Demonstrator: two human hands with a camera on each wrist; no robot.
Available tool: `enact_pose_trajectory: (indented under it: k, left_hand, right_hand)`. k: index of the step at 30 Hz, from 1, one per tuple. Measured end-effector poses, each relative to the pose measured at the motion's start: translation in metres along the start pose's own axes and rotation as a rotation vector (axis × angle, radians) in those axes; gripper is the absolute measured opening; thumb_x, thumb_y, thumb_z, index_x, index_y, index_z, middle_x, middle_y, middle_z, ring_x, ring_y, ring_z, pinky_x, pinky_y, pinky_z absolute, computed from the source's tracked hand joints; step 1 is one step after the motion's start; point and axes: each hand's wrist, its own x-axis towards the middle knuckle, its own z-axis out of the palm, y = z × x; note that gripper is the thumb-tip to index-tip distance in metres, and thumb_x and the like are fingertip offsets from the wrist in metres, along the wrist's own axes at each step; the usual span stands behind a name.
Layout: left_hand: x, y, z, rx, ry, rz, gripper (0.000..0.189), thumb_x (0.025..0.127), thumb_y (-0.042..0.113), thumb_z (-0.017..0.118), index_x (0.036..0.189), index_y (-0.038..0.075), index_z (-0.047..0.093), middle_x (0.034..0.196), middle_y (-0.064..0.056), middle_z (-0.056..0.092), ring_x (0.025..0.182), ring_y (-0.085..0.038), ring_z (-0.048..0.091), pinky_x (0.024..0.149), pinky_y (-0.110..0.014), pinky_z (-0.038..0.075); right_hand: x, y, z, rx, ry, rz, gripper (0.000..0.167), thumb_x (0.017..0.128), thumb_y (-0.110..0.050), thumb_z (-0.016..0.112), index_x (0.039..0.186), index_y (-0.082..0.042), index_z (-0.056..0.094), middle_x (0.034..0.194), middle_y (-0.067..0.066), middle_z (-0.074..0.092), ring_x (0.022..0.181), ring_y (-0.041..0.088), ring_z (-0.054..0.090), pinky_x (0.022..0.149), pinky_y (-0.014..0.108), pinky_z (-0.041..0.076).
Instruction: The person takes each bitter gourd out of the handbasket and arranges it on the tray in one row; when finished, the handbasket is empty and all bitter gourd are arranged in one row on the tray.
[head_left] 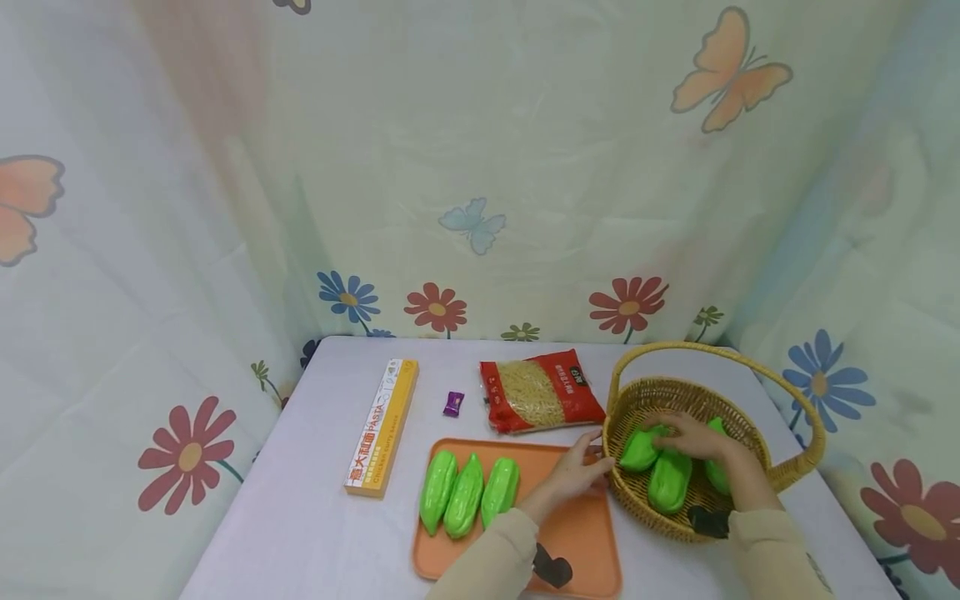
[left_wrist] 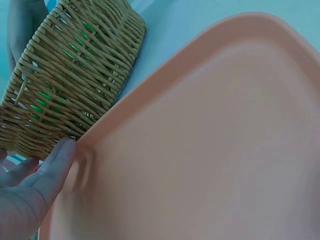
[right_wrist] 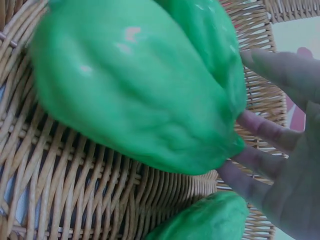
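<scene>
In the head view, my left hand rests its fingertips on the left side of the wicker basket, fingers extended. The left wrist view shows those fingers against the weave, over the tray's corner. My right hand reaches into the basket, its fingers touching glossy green toy bitter melons. One bitter melon lies to the left, another in the middle, and a third partly under the wrist. In the right wrist view, the fairly straight fingers meet the tip of a large bitter melon.
An orange tray holds three more bitter melons on its left side. Behind it lie a red pasta bag and a small purple packet. A yellow-and-white pasta box is at left. The basket's handle arches upward.
</scene>
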Motion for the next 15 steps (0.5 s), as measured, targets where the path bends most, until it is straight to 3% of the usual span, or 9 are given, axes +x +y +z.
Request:
enact_pose_trajectory:
  k: [6, 15]
  left_hand:
    - [0.0, -0.002, 0.001, -0.037, 0.018, -0.028, 0.05, 0.091, 0.019, 0.057, 0.138, 0.019, 0.039, 0.124, -0.009, 0.05, 0.079, -0.025, 0.063, 0.065, -0.042, 0.053]
    - [0.0, -0.002, 0.002, -0.025, 0.003, -0.02, 0.048, 0.092, 0.019, 0.055, 0.138, 0.016, 0.039, 0.128, -0.012, 0.048, 0.083, -0.024, 0.062, 0.066, -0.042, 0.052]
  right_hand:
    - [-0.005, -0.02, -0.003, 0.061, -0.025, -0.027, 0.036, 0.088, -0.021, 0.059, 0.115, 0.003, 0.057, 0.117, 0.032, 0.049, 0.104, 0.051, 0.043, 0.073, 0.054, 0.043]
    - [-0.007, -0.028, -0.004, 0.165, -0.018, 0.073, 0.043, 0.09, -0.014, 0.056, 0.125, 0.009, 0.046, 0.122, 0.033, 0.045, 0.109, 0.052, 0.041, 0.078, 0.055, 0.043]
